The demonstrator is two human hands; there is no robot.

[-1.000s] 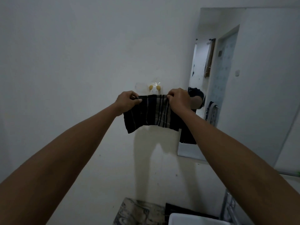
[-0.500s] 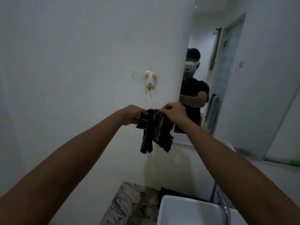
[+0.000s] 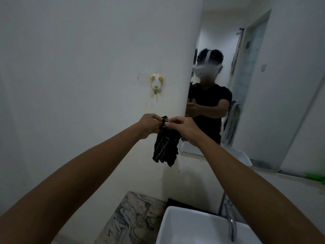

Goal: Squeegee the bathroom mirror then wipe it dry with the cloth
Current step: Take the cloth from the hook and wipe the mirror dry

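Observation:
A dark striped cloth (image 3: 166,147) hangs bunched in front of the white wall, just left of the mirror (image 3: 284,85). My left hand (image 3: 149,125) and my right hand (image 3: 182,126) pinch its top edge close together, fingertips almost touching. The cloth droops in folds below both hands. The mirror fills the right side and reflects a person in a dark shirt. No squeegee can be identified.
A small animal-shaped wall hook (image 3: 157,83) is fixed to the wall above my hands. Below are a white basin (image 3: 184,226) with a chrome tap (image 3: 231,221) and a marbled countertop (image 3: 133,219). Something green (image 3: 315,177) lies on the ledge at far right.
The cloth was spread wide between my hands up at the hook; both hands have come down and together, gathering it into a hanging bundle. The view has tilted down toward the basin.

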